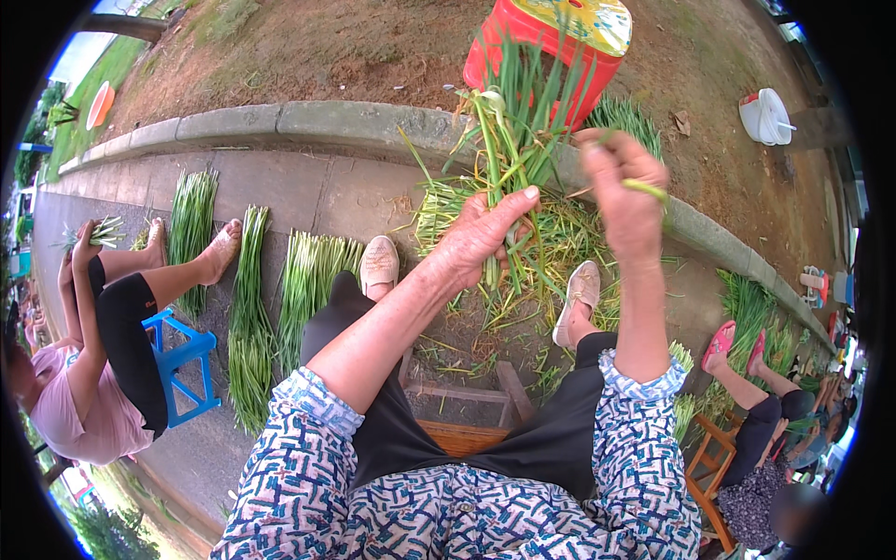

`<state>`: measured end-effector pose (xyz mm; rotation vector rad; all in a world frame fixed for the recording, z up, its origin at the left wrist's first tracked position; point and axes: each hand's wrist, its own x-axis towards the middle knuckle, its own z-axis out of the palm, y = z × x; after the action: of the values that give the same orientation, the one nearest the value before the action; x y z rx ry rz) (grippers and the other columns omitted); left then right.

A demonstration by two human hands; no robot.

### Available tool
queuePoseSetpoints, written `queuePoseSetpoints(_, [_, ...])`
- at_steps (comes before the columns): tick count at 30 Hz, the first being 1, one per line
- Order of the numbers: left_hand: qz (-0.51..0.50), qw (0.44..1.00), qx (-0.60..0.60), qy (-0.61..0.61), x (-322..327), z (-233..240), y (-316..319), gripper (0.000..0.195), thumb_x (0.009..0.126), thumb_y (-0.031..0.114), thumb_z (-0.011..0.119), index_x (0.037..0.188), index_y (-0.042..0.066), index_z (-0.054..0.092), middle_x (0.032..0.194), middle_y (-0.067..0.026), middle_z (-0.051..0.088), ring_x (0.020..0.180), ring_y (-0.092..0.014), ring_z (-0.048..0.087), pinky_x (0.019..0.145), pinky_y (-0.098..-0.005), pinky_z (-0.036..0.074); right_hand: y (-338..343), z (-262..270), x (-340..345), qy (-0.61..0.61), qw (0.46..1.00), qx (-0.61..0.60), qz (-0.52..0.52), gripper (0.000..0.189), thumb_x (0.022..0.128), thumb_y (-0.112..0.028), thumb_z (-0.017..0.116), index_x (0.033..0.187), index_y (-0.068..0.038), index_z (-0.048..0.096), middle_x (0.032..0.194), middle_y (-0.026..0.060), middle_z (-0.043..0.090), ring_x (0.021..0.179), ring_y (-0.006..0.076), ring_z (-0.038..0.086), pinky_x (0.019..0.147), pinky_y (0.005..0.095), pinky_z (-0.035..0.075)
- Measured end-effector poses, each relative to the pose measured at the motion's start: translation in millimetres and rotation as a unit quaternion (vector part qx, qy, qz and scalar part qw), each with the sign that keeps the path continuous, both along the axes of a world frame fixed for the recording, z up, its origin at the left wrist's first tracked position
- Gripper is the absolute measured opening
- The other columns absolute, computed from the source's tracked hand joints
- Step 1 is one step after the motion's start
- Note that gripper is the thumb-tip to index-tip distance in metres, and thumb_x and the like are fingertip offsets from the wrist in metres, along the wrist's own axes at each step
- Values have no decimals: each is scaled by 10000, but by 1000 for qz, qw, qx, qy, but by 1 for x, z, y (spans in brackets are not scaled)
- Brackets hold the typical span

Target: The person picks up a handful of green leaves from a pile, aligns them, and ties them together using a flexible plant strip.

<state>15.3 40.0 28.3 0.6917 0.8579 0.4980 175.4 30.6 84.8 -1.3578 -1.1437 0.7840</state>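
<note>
My left hand is closed around a bunch of long green garlic stalks, whose leafy ends point away from me towards a red plastic stool. Just right of the bunch is my right hand, raised and blurred, fingers curled; a yellow-green strip lies at its fingers, and whether it grips anything is unclear. Beneath both hands, a pile of loose leaves and trimmings covers the ground between my shoes. Bundled green stalks lie to the left of my left shoe.
A concrete kerb crosses ahead. At left, a person on a blue plastic stool holds stalks beside more bundles. Another person in pink sandals sits at right. A white bucket stands beyond the kerb.
</note>
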Motion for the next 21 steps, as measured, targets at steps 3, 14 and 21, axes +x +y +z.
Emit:
queuePoseSetpoints(3, [-11,999,29,13,1,5,-2,286,805,399,596,844,118,563,594,41,491,471,-54,433,379,-200,310,-4,-3,-16,-160,981,-13,106,157,756,4,585,910,6,617,679,83,613,525,109,557,456,254,417])
queuePoseSetpoints(14, [-41,998,34,42,0,13,-2,283,773,356,626,799,89,539,595,25,489,469,-64,429,375,-233,307,1,-15,-12,-195,977,79,-32,20,789,-27,582,796,-16,566,618,48,552,482,116,502,439,246,383])
queuePoseSetpoints(21, [-24,999,-19,17,-3,7,-3,315,749,400,647,818,116,528,620,34,489,470,-64,430,378,-223,308,8,-14,39,339,922,88,-166,30,826,-80,563,844,-56,564,627,17,521,439,73,378,396,220,306])
